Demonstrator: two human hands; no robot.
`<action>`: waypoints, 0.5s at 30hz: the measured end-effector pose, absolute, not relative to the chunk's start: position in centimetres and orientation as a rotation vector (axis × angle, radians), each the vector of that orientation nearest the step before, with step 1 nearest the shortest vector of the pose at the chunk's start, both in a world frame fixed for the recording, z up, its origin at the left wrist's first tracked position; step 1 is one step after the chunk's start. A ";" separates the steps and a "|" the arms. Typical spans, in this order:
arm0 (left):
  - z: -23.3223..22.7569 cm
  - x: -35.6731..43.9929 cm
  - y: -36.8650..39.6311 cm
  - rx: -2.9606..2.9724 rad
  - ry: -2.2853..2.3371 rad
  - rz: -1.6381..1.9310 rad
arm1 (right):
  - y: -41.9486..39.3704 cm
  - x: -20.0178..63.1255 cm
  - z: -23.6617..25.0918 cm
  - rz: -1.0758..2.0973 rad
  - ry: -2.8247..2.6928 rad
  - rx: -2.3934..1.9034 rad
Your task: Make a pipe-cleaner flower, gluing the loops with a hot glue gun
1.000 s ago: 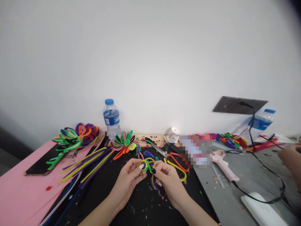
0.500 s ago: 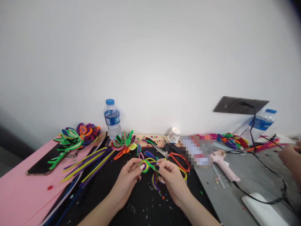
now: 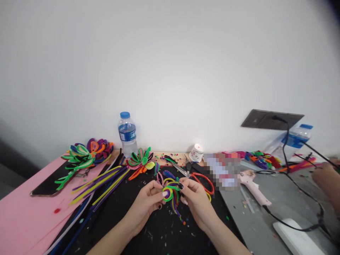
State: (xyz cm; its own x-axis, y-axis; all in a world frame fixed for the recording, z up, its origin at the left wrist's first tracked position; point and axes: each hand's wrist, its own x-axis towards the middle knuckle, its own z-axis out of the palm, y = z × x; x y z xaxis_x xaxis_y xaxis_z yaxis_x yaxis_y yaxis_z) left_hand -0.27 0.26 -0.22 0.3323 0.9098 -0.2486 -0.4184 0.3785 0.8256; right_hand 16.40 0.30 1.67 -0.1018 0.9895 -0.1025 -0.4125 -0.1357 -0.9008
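Pinching a green, yellow and purple coil above the black mat, the left hand has a closed grip; the right hand has its grip closed on the coil's green strand. Beyond are red-handled scissors, then a water bottle.

Loads of room pulling back over the black mat, but scissors and cup block the right hand ahead.

The grey bench carries a flat black mat, a smooth pink paper sheet, a pink plastic glue gun and a long white plastic box, plus tiny coloured scraps.
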 end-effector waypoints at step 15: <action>-0.2 0.2 0.2 0.954 0.858 0.830 | 0.5 16.7 1.5 1.549 -0.875 -0.913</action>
State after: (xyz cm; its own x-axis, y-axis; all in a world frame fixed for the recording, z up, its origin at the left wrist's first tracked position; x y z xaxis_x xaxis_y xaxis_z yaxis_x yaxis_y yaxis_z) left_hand 0.18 0.15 -0.22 0.4156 0.8783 -0.2364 -0.2071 0.3444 0.9157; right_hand 16.73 0.50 1.51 -0.1204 0.9873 -0.1033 -0.4216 -0.1450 -0.8951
